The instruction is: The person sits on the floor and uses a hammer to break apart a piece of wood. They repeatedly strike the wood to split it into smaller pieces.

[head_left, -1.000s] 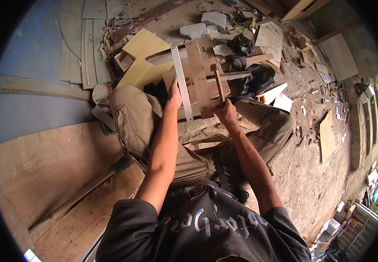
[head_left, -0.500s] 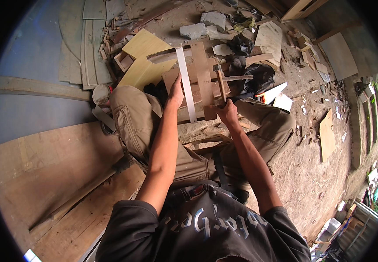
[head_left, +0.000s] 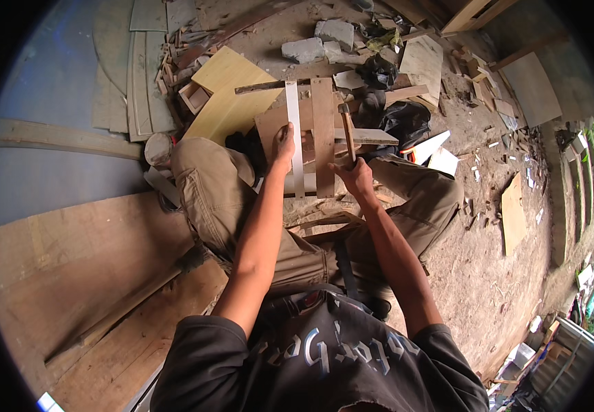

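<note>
Between my knees is a small wooden frame with a white slat (head_left: 293, 147) and a brown slat (head_left: 323, 137) running side by side. My left hand (head_left: 283, 145) grips the frame at the white slat, thumb uppermost, its other fingers partly hidden. In my right hand (head_left: 357, 177) is a hammer (head_left: 349, 134), held by its wooden handle with the dark head pointing away from me. The hammer lies just right of the brown slat. My right fingers are close to that slat's near end; whether they touch it I cannot tell.
Beyond my left knee lies a yellow board (head_left: 225, 103). A board (head_left: 372, 136) extends right from beneath the frame, near a black plastic bag (head_left: 406, 122). Concrete blocks (head_left: 304, 50) and wood scraps litter the far floor. A wooden surface (head_left: 91, 264) stands at my left.
The frame has turned, so its two slats point more directly away from me. My left hand has shifted slightly right with it. The hammer remains in my right hand.
</note>
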A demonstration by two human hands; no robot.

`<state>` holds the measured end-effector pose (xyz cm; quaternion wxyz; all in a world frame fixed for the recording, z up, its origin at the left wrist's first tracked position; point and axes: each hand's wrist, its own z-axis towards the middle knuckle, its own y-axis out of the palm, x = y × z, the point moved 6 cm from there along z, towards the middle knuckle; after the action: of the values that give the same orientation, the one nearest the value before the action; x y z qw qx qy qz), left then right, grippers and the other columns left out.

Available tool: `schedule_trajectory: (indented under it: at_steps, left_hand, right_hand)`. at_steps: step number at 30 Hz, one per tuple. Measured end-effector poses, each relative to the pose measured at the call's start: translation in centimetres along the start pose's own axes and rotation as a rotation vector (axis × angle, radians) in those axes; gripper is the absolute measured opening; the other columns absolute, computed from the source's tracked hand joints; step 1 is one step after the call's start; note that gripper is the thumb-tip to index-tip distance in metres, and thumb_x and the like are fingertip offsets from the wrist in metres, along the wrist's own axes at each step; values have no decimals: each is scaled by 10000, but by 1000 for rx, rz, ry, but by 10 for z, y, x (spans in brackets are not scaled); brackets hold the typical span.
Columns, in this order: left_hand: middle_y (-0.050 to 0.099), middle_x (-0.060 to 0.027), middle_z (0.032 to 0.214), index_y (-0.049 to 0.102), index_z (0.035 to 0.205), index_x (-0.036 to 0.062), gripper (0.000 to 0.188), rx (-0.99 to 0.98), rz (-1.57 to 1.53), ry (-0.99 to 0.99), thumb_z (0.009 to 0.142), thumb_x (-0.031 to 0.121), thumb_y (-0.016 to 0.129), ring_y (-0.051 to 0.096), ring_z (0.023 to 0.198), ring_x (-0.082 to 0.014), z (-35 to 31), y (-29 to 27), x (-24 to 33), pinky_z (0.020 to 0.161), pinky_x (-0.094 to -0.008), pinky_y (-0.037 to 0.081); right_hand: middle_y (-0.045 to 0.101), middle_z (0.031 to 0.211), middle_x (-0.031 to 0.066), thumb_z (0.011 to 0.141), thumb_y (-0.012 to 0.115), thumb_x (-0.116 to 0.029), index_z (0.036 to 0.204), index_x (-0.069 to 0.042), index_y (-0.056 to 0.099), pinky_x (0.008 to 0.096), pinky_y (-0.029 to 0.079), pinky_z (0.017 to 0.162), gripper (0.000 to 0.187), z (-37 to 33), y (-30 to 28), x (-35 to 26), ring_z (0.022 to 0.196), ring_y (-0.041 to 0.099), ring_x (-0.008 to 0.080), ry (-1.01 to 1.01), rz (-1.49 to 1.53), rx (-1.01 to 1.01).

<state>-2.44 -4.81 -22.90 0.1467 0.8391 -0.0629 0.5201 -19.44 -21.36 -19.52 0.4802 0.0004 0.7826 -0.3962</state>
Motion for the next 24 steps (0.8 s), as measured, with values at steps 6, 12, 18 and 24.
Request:
schedule_trajectory:
  at_steps: [6, 12, 18, 24]
  left_hand:
    - [644, -84, 773, 606, 966, 19, 643, 24, 20, -117, 895, 645, 478, 618, 655, -174, -3, 4, 8, 602, -323, 495]
    - [499, -12, 539, 546, 644, 69, 752, 227, 42, -49, 826, 785, 407, 494, 441, -115, -5, 13, 15, 415, -250, 401]
    - [448, -16, 558, 472, 717, 96, 722, 247, -229, -7, 837, 798, 351, 448, 443, -145, -20, 18, 68, 472, -297, 416]
    - [445, -36, 507, 435, 613, 82, 755, 205, -225, 146, 895, 754, 239, 449, 435, -162, -32, 38, 111, 478, -302, 405]
  right_hand:
    - [644, 737, 137, 650, 847, -496, 811, 15, 575, 354, 505, 644, 601, 0, -2, 0, 686, 625, 213, 20, 22, 5]
    - [626, 694, 109, 668, 851, -462, 811, 16, 584, 346, 493, 606, 566, 2, -18, -8, 635, 577, 172, -64, 75, 90]
    - [636, 685, 94, 778, 808, -323, 812, 15, 571, 298, 511, 562, 415, -19, -57, -54, 599, 607, 126, 14, 432, 87]
    - [549, 595, 21, 820, 773, -309, 774, -18, 524, 264, 456, 471, 384, -18, -84, -57, 512, 543, 88, -9, 521, 295]
